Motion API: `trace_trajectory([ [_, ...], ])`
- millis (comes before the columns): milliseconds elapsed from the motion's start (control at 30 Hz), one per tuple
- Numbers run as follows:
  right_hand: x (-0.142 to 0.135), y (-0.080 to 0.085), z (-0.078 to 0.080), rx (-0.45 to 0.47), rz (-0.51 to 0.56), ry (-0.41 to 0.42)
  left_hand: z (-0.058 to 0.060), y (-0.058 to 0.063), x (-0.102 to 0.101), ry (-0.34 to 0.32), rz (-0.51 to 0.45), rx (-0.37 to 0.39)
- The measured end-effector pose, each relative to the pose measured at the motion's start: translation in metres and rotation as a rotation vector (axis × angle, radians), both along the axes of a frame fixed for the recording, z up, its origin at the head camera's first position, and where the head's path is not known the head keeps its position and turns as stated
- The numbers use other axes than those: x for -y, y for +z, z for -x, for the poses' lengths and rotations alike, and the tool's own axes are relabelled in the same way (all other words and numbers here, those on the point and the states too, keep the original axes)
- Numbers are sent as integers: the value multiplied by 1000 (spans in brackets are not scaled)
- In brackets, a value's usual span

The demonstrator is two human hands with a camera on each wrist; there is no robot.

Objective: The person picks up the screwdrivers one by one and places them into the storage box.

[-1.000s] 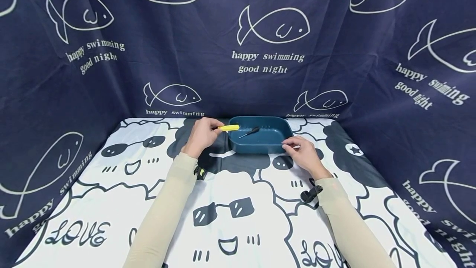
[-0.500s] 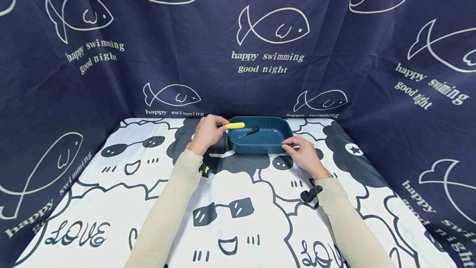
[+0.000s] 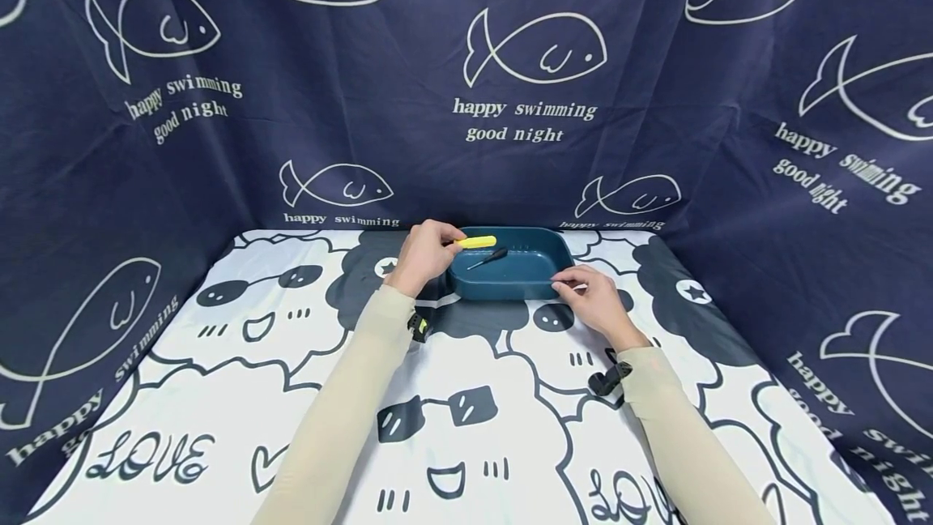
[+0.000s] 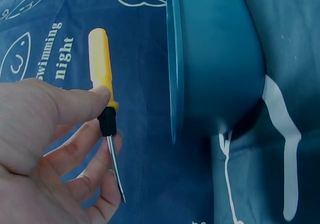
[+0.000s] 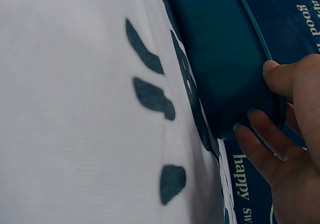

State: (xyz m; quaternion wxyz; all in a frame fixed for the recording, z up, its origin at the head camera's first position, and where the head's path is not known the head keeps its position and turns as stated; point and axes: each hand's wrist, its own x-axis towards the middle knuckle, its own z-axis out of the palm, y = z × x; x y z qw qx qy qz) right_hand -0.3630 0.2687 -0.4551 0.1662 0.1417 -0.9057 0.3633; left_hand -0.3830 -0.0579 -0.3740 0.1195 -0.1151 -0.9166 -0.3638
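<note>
My left hand (image 3: 428, 253) pinches a screwdriver with a yellow handle (image 3: 477, 242) between thumb and fingers, just above the left part of a blue plastic bin (image 3: 503, 291). In the left wrist view the screwdriver's handle (image 4: 101, 59) points up and its metal shaft (image 4: 114, 156) runs down past the fingers. On the bin's floor lies a smaller black-handled screwdriver (image 3: 496, 254). My right hand (image 3: 599, 304) grips the bin at its front right corner. Seen from the right wrist, the thumb is at the rim and fingertips (image 5: 250, 121) touch the outer wall.
A white cloth (image 3: 437, 363) with black cartoon faces covers the table. Behind the bin and at both sides hangs a dark blue curtain (image 3: 408, 87) with fish drawings. Each wrist carries a small black camera (image 3: 605, 383).
My left hand has moved right with the yellow-handled screwdriver, from the bin's left edge to over its inside. The right hand, the bin and the black-handled screwdriver have stayed put.
</note>
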Motion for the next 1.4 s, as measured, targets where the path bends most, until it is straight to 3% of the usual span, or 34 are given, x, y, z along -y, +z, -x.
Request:
trace_trajectory([
  [367,-1,-1,1,-8,7,8,5,1,-29,-12,-11,78],
  [600,-1,0,2,-9,11,16,11,-3,-43,-20,3,69],
  [1400,0,1,0,-20,20,15,22,-20,-70,-18,28,119],
])
